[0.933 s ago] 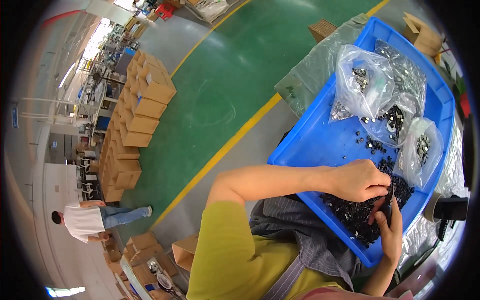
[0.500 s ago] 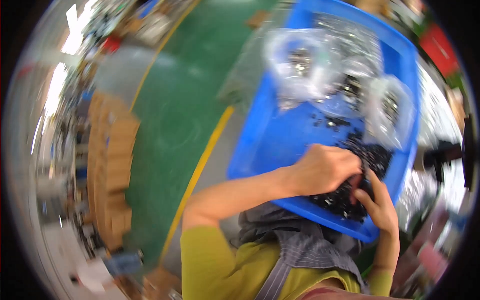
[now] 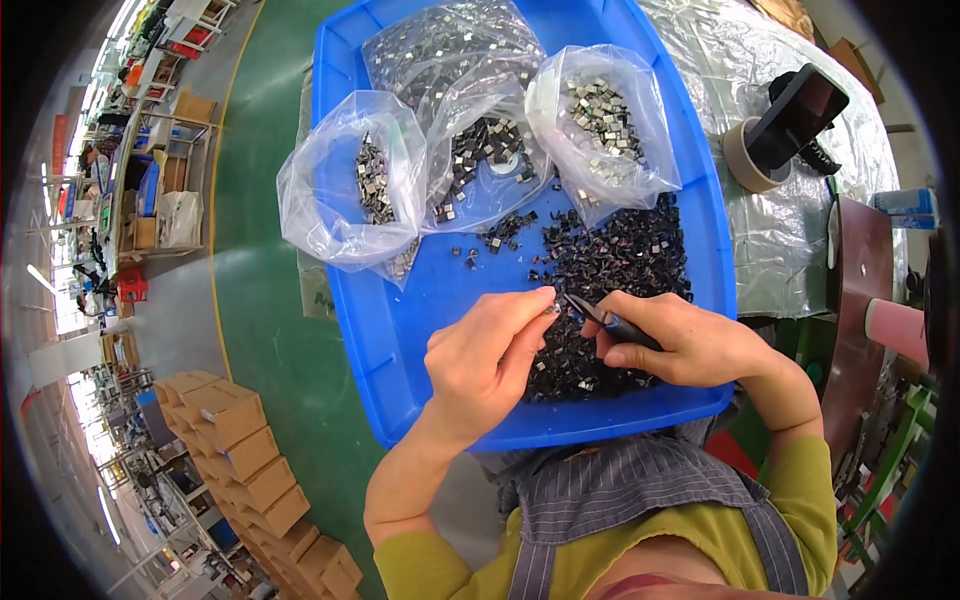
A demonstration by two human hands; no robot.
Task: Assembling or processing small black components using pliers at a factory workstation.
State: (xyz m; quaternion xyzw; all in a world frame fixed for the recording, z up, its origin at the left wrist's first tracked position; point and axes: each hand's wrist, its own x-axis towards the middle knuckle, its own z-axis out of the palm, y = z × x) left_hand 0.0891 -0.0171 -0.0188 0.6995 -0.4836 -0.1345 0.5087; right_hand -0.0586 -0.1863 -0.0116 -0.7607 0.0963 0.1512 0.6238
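Observation:
Over the near part of a blue tray [image 3: 390,345], my left hand [image 3: 482,355] pinches a tiny metal-and-black part [image 3: 552,308] between thumb and fingertips. My right hand [image 3: 680,340] is wrapped round black-handled pliers or cutters [image 3: 628,331], their tip pointing at the pinched part. Beneath both hands spreads a heap of small black parts [image 3: 625,255]. Farther off in the tray stand three clear plastic bags, a left bag [image 3: 300,205], a middle bag [image 3: 490,205] and a right bag [image 3: 650,150], each holding small silvery or black-and-silver pieces.
Behind these lies a flatter clear bag [image 3: 440,40] of similar pieces. To the right, a silvery sheet [image 3: 770,240] covers a surface bearing a tape roll [image 3: 740,165] with a black device [image 3: 800,115]. Stacked cardboard boxes [image 3: 240,430] stand on the left, beside the green floor [image 3: 300,370].
The view has swung, putting the tray nearer the middle. My hands have come up from the black heap and moved apart, and the pliers and pinched part now show clearly.

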